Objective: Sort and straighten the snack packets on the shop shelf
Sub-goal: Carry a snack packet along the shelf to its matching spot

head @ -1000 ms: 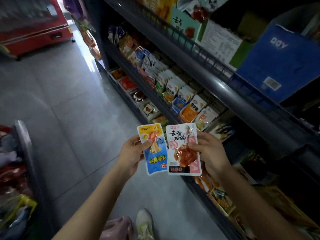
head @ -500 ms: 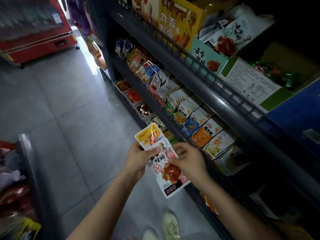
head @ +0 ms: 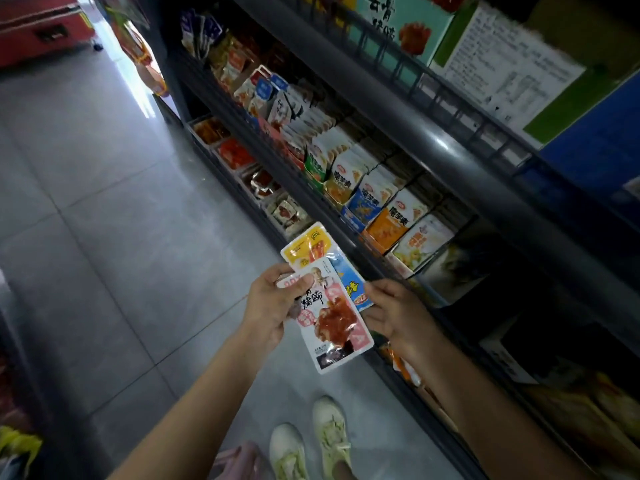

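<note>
"猪蹄" on pink-white packet (head: 334, 323); "魔芋爽" on orange packet (head: 388, 230); "去骨" on teal box (head: 437, 29).

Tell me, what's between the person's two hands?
Two overlapping snack packets, in the head view: a white-and-pink packet in front, a yellow-and-blue packet behind it, between the left hand and right hand.

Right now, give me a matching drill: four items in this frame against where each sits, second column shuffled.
Things
1. pink-and-white packet
2. yellow-and-blue packet
3. orange packet
4. white shoes

Places
A. on the floor
B. standing in a row on the shelf
C. front one of the pair pinched by the left hand
D. behind the other held packet, top showing

Pairs: 1-C, 2-D, 3-B, 4-A
</note>
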### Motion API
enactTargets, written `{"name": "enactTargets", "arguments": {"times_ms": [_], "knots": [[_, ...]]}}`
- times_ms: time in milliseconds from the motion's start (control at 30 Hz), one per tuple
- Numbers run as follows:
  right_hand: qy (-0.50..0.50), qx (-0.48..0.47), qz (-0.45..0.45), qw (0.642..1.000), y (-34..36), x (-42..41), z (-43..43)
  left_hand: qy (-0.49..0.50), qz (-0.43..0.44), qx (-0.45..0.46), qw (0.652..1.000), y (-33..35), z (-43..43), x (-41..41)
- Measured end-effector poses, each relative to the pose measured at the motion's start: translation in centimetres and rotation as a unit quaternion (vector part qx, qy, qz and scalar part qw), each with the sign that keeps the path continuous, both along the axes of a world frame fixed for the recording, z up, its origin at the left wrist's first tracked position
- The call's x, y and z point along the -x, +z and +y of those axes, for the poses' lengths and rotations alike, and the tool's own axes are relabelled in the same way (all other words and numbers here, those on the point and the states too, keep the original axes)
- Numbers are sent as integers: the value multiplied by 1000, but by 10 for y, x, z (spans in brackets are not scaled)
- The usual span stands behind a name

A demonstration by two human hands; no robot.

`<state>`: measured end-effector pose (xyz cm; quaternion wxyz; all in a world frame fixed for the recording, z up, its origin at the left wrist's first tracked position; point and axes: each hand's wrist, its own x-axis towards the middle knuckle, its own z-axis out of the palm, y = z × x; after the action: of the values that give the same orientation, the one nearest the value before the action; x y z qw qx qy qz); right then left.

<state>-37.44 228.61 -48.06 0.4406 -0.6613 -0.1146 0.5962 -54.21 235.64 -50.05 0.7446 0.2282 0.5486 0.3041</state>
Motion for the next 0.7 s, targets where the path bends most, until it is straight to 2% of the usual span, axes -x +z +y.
{"name": "enactTargets", "arguments": {"times_ms": [133,233,367,467,500,567,700], "knots": [[31,-20,-167,985,-14,-17,-28,14,23,0,1000,-21,-17,-2],[60,-55,-224,971,-18,-38,-47,-14,65,-27,997,-32,-28,3],[165,-75,-224,957,-17,-65,-61,-131,72,-72,986,-39,-40,8],[279,-46,-237,929,-16,-76,-61,-272,82,-104,953,-40,-54,0],[289,-47,-247,924,-17,-80,-61,-287,87,-115,947,-41,-60,-5],[240,-72,-249,936,-19,-84,-62,-252,89,-98,958,-45,-70,-16],[24,-88,-146,985,-36,-94,-84,-103,24,-16,994,-51,-87,-37]]}}
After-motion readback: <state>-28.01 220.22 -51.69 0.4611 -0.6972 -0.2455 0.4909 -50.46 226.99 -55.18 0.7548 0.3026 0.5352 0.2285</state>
